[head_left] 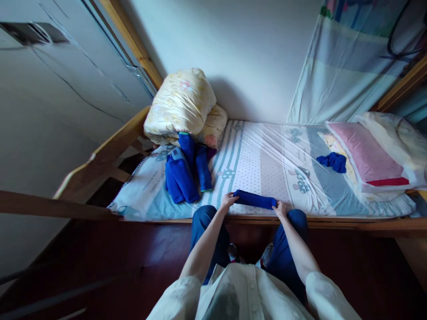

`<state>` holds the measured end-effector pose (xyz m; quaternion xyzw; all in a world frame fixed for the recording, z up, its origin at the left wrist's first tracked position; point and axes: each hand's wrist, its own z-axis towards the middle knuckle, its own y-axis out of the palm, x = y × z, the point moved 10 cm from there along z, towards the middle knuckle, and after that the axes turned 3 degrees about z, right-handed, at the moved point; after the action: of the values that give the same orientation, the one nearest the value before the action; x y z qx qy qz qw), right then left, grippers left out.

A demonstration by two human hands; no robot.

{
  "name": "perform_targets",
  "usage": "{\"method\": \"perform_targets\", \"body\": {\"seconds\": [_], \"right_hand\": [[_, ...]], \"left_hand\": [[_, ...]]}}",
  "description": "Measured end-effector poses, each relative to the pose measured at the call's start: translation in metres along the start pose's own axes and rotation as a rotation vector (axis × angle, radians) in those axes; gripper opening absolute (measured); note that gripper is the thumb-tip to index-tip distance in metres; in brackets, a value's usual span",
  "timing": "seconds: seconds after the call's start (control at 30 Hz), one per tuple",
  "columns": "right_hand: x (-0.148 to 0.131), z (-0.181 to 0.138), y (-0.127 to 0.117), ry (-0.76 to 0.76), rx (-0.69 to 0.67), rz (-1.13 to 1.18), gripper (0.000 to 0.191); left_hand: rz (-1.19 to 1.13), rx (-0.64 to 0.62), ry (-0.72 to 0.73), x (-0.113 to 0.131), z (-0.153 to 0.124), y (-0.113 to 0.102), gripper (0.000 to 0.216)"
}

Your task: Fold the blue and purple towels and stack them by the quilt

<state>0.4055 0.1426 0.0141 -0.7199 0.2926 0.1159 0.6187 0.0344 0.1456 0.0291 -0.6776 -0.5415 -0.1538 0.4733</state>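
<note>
A rolled blue cloth (255, 199) lies across the near edge of the bed's patterned sheet (267, 164). My left hand (228, 201) grips its left end with curled fingers. My right hand (280, 207) is closed on its right end. To the left lies a pile of rolled blue cloths (187, 171), some with green edging. A crumpled blue cloth (332, 161) rests on the sheet at the right, beside the pillow.
A folded yellow quilt (182, 106) sits at the left end of the bed. A pink pillow (365, 155) lies at the right end. The wooden bed frame (333, 221) runs along the front. A cabinet door (50, 98) stands at the left.
</note>
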Motion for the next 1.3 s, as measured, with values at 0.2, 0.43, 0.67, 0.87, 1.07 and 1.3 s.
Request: {"method": "perform_targets", "body": {"seconds": [0.2,0.43,0.67,0.87,1.07,1.3], "right_hand": [[-0.071,-0.011,-0.038,-0.211,0.013,0.016,0.069],[-0.203,-0.028,-0.058,-0.540,-0.088,0.209,0.087],[-0.267,-0.029,-0.062,-0.458,0.033,0.494,0.041],[-0.338,-0.034,-0.039,-0.432,-0.018,0.586,0.039],[-0.401,-0.054,-0.006,-0.471,-0.085,0.587,0.039],[-0.457,-0.077,0.050,-0.530,-0.208,0.626,0.042]], "left_hand": [[0.065,-0.012,0.328,0.085,-0.028,-0.006,0.031],[0.148,0.024,0.753,0.183,-0.101,-0.012,0.029],[0.089,0.075,0.819,0.206,-0.126,-0.064,0.033],[-0.291,0.187,0.812,0.162,-0.105,-0.144,0.070],[-0.291,0.247,0.514,0.048,-0.052,-0.164,0.073],[-0.228,0.350,0.236,-0.024,-0.016,-0.154,0.063]]}}
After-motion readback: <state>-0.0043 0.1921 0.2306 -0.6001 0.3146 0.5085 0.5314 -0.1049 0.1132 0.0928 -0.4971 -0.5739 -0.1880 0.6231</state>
